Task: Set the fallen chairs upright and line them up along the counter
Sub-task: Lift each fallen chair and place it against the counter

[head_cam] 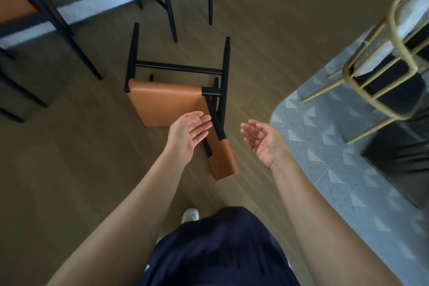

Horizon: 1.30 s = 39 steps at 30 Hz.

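A dark navy garment [216,251] fills the lower middle of the view, with one white shoe [190,213] just past its edge on the brown wood-plank floor [69,169]. Two bare forearms reach forward from it.

The left hand [188,132] is open, its fingers [200,121] straight and close together, palm turned inward. It holds nothing; the fingertips overlap the black frame in view, and I cannot tell whether they touch it. The right hand [262,139] is open too, fingers [248,130] loosely spread, palm up and empty, just beside the chair back.

One fallen chair with a tan leather seat and black metal frame [162,104] lies on its side on the floor between and beyond the hands, legs pointing away.

Two matching tan-and-black chairs stand upright farther off: one at top centre [168,2], one partly seen at top left [14,0], both near a white skirting strip [99,0].

At right, one gold wire-framed chair with black cushions [380,90] stands on one grey triangle-patterned rug [325,158].
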Each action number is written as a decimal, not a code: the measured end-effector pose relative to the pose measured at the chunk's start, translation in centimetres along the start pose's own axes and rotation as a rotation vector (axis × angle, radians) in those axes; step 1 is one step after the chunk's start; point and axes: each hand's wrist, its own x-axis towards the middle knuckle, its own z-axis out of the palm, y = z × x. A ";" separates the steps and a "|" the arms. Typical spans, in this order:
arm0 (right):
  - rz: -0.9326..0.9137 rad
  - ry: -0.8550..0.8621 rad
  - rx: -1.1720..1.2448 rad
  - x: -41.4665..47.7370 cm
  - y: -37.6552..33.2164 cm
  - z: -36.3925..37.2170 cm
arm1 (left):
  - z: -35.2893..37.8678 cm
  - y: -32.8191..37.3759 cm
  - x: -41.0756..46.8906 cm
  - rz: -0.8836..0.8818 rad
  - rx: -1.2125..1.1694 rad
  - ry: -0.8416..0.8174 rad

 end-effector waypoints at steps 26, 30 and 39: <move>0.236 -0.370 -0.444 4.6 -5.5 -3.6 | 5.0 -11.0 -4.0 0.217 -0.474 0.492; 0.273 -0.379 -0.469 4.6 -3.4 -3.8 | 4.2 -12.3 -4.1 0.205 -0.497 0.506; 0.354 -0.293 -0.523 7.5 0.9 -4.4 | 2.0 -16.8 -1.6 0.055 -0.512 0.571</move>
